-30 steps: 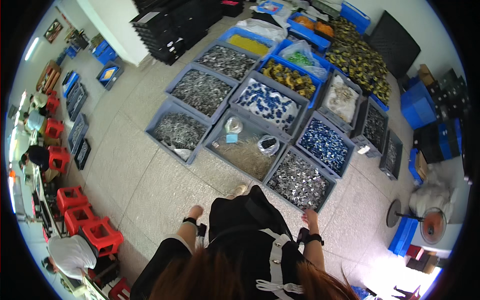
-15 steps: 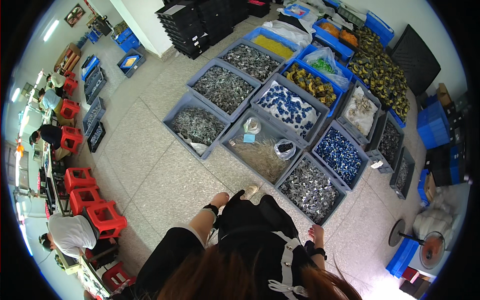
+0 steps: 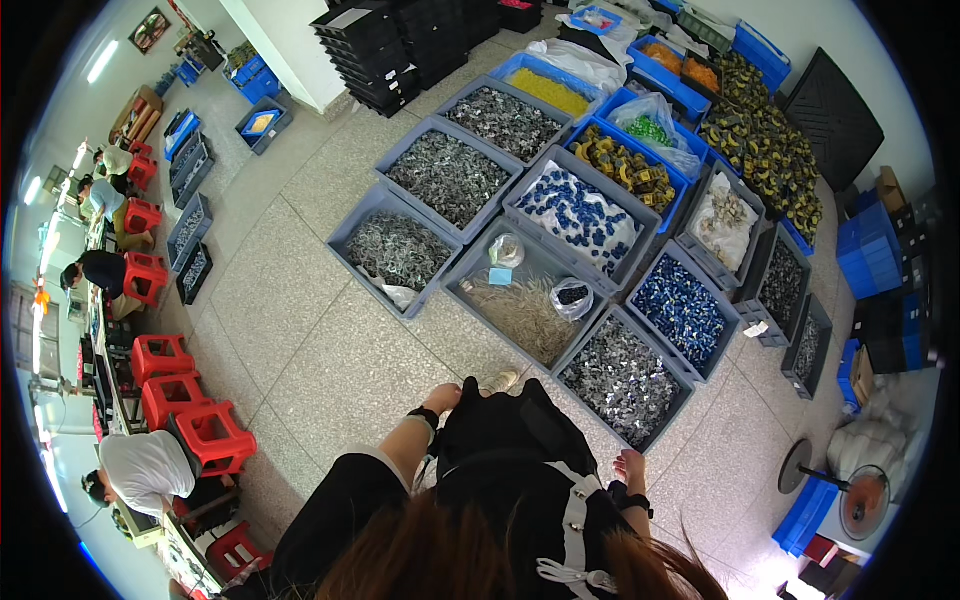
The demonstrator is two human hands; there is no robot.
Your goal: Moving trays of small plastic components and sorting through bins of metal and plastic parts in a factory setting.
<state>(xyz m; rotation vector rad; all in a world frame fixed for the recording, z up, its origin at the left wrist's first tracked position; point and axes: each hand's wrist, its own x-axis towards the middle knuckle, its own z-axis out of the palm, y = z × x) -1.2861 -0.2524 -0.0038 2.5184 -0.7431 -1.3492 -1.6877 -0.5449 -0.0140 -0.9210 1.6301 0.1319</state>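
Observation:
My left hand point(image 3: 442, 398) hangs low beside the black bag on my front, with a dark band at the wrist. Seen from above and small, its fingers look loosely apart with nothing in them. My right hand point(image 3: 630, 467) hangs at my other side, also with a dark wristband; its fingers are slightly bent, apart and hold nothing. Closest to it is a grey crate of small silvery metal parts point(image 3: 620, 383). Ahead of my left hand stands a grey crate of thin clear pieces point(image 3: 525, 315), holding two plastic bags and a light-blue card. Neither hand touches a crate.
More crates hold blue parts point(image 3: 677, 308), metal pieces point(image 3: 447, 180) and yellow-black parts point(image 3: 622, 167). Black trays point(image 3: 365, 60) are stacked by a pillar. Red stools point(image 3: 215, 437) and several seated people line the left benches. A fan point(image 3: 863, 500) stands at right.
The view has shifted very slightly. My left hand has moved a touch to the right beside the bag, and less of my shoe shows; the right hand stays about the same.

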